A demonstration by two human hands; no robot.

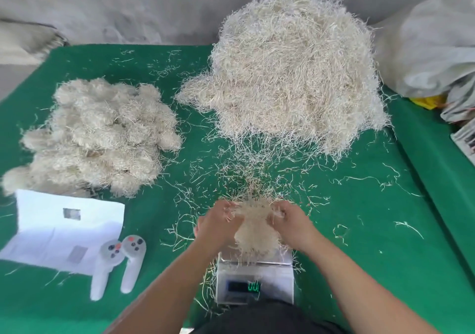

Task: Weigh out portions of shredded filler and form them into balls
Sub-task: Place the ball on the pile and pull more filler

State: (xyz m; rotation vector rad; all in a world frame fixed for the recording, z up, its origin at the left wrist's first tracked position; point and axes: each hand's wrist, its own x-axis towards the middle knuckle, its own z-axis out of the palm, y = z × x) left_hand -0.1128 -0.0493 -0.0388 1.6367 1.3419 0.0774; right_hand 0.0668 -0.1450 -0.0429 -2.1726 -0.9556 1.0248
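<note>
Over the scale (pixel 254 279), near table edge: clump of filler (pixel 255 227), held between both hands, lower strands brushing the pan. Left hand (pixel 218 224) and right hand (pixel 289 224): fingers curled into clump from either side, grasping it.

Behind, on green cloth (pixel 359 231): large loose heap (pixel 295 76). Far left: pile of finished balls (pixel 102 136). Near left: white sheet (pixel 59 231), two white controllers (pixel 118 261). Far right: plastic bag (pixel 431 46).

Step in hand, by judgement: portion being weighed or lifted for rolling. To do well: keep hands off pan while reading; add or pluck small tufts; tuck stray ends inward; roll with even pressure.

Writing: green digits on display, apparently zeros, too blurred to confirm. No brand or label legible; marks on sheet unreadable.
</note>
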